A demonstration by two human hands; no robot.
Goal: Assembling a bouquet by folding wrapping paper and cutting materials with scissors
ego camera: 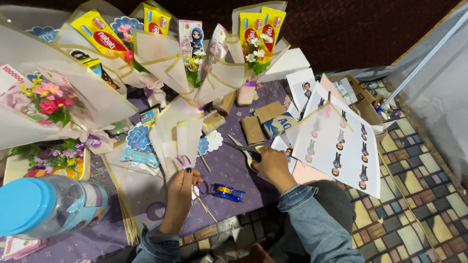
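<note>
My left hand (181, 187) grips the stem end of a cream paper-wrapped bouquet (176, 134) with a lilac ribbon (185, 161) looped round it. My right hand (273, 164) rests on a pair of scissors (242, 148) lying on the purple cloth (229, 168), its fingers closed around the handles. A blue tape dispenser (227, 192) lies between my two hands. Thin wooden sticks (207, 209) lie under the left hand. Both sleeves are blue denim.
Several wrapped bouquets with flowers and yellow snack packets (100, 34) stand at the back. A sheet of small printed figures (341, 146) lies to the right, beside brown boxes (253, 129). A plastic jar with a blue lid (46, 207) stands front left. A patterned mat (409, 195) covers the floor.
</note>
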